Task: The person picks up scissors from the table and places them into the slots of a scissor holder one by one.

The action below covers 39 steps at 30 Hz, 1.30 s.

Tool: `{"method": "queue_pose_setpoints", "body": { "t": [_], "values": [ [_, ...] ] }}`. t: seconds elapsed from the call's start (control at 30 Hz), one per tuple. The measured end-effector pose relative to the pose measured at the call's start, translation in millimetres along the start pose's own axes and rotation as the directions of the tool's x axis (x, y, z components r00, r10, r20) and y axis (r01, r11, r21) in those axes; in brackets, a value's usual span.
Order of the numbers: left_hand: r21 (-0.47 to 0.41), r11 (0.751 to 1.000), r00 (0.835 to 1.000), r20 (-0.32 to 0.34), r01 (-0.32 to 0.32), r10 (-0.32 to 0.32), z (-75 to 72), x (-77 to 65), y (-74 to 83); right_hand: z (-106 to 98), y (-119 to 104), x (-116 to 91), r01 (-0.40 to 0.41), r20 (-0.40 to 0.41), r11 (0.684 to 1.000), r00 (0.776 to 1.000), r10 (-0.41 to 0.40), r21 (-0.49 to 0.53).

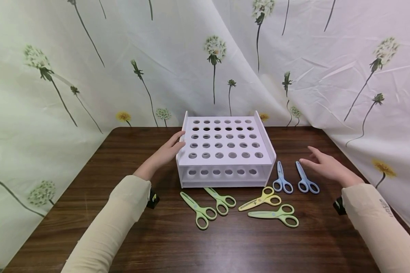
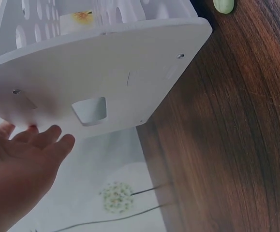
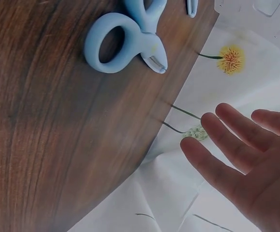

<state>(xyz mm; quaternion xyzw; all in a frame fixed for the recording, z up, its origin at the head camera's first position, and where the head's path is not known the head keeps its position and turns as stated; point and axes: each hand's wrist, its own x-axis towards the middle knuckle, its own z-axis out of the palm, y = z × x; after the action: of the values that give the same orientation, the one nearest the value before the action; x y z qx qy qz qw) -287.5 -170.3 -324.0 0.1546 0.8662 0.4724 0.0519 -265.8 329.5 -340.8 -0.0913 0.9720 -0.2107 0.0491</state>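
Observation:
A white rack (image 1: 225, 160) with rows of round holes stands toward the back of the table. My left hand (image 1: 167, 151) is at its left side, fingertips right at the side panel (image 2: 144, 72), fingers loosely extended. To the right of the rack, my right hand (image 1: 328, 167) is raised with spread fingers and holds nothing. Nearest to it lies a pair of blue scissors (image 1: 304, 178), and a second blue pair (image 1: 281, 179) lies closer to the rack. Yellow scissors (image 1: 261, 200) and three green pairs, among them the rightmost green scissors (image 1: 276, 215), lie in front.
The dark wooden table (image 1: 232, 250) carries everything. A white cloth (image 1: 177, 57) printed with dandelions hangs behind it and along both sides. One green pair (image 1: 221, 200) reaches partly under the rack's front edge in the head view; another green pair (image 1: 199, 210) lies left of it.

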Motion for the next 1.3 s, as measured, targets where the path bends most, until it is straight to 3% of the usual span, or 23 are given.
{"method": "queue_pose_setpoints", "body": {
  "t": [0.33, 1.3],
  "values": [
    [-0.052, 0.999, 1.0, -0.001, -0.006, 0.006, 1.2, -2.0, 1.4, 2, 1, -6, 0.006, 0.008, 1.0, 1.0, -0.006, 0.026],
    [-0.054, 0.998, 1.0, 0.014, 0.011, -0.01, 0.6, -1.2, -1.7, 14, 14, -20, 0.025, 0.008, 1.0, 1.0, -0.025, 0.001]
  ]
}}
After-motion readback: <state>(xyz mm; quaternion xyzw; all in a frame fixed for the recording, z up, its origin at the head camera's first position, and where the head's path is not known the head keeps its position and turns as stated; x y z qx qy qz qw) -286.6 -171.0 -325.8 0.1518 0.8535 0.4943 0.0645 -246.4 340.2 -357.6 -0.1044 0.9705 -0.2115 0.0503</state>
